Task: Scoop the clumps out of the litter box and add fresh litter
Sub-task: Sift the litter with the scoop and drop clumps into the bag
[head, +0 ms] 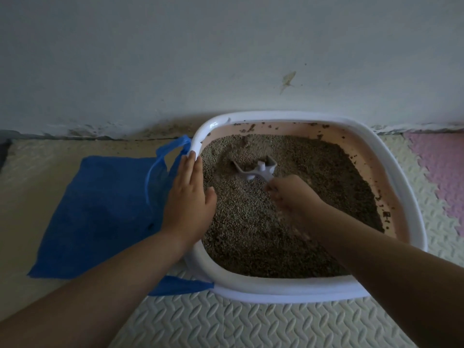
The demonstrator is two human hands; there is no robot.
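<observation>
Left hand on litter box, scoop in litter

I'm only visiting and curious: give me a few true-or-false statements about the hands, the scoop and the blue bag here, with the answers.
1. The right hand holds the scoop. True.
2. The left hand grips the blue bag. False: it rests flat on the left rim of the litter box, with its fingers straight.
3. The blue bag lies on the floor to the left of the litter box. True.
4. The scoop hangs over the blue bag. False: it is inside the litter box, down in the litter.
</observation>
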